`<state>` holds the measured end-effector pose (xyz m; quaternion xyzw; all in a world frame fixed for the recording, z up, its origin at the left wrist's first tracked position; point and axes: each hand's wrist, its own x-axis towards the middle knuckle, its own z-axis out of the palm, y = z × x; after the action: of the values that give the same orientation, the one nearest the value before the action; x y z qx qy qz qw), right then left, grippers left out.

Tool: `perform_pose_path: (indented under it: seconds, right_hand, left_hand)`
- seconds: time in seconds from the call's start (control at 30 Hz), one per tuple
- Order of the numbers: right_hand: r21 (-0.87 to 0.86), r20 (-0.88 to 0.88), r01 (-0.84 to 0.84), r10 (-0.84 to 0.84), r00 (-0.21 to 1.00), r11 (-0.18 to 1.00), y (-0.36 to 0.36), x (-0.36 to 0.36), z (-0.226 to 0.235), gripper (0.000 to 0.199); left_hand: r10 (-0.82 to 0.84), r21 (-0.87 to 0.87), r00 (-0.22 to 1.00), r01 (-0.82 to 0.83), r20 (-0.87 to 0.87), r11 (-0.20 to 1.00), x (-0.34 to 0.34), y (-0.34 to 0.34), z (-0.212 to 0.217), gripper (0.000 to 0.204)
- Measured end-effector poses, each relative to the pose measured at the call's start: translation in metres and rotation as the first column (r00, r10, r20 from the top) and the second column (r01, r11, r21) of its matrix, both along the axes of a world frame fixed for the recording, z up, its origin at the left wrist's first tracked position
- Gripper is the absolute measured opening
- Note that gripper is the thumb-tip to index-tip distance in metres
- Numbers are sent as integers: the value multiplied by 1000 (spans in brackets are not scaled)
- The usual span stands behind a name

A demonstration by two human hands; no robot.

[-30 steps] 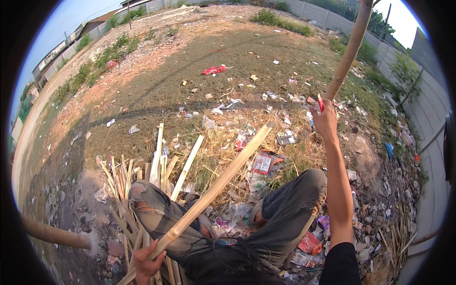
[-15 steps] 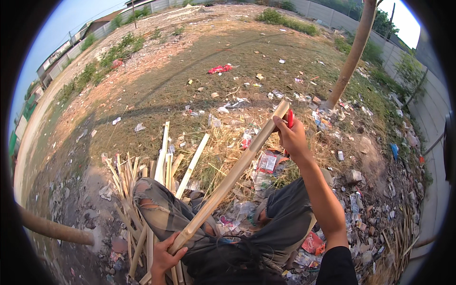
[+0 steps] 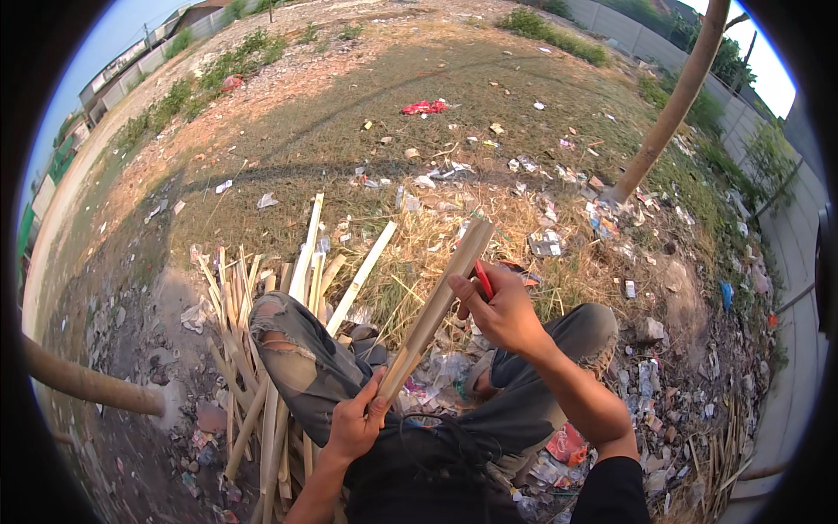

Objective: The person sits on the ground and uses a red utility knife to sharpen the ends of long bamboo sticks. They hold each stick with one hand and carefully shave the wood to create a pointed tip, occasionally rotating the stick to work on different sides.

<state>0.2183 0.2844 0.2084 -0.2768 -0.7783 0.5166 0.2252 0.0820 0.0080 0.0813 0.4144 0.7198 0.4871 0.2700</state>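
A split bamboo strip (image 3: 438, 295) slants up and away from me between my knees, pale and slightly hollowed. Its lower end sits in my left hand (image 3: 356, 425), fingers and thumb wrapped round it. Higher up, my right hand (image 3: 502, 306) is closed on a red-handled tool (image 3: 483, 279) pressed against the strip's right side. The tool's working end is hidden behind the bamboo and my fingers. By my left knee lie several more bamboo strips (image 3: 362, 278), some leaning upward.
A tree trunk (image 3: 672, 109) rises at the right, and another trunk (image 3: 96, 387) crosses the lower left. Scattered litter and dry grass (image 3: 393, 288) cover the ground ahead. More thin strips (image 3: 720, 467) lie at the lower right. A concrete wall (image 3: 790, 341) runs along the right.
The bamboo's far end has come down toward me and the strip stands steeper. My left hand has moved right and slightly forward; my right hand has come nearer and left with the red-handled tool.
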Motion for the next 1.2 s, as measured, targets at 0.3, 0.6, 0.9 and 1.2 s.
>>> perform_pose_path:
  seconds: [0.3, 0.6, 0.9, 1.2]
  right_hand:
    - [698, 279, -220, 25, 960, 681, -55, 9, -43, 52]
    - [802, 190, -65, -150, 970, 594, 4, -8, -12, 48]
    - [588, 165, 123, -267, 950, 800, 24, 13, 24, 50]
    - [697, 309, -161, -89, 947, 699, -30, 1, -17, 45]
  left_hand:
    - [85, 86, 993, -79, -79, 993, 0, 8, 8, 41]
    - [84, -45, 996, -83, 22, 996, -20, -3, 27, 43]
    - [106, -5, 993, -106, -44, 994, -20, -20, 22, 40]
    - [194, 144, 903, -149, -384, 978, -14, -6, 10, 36]
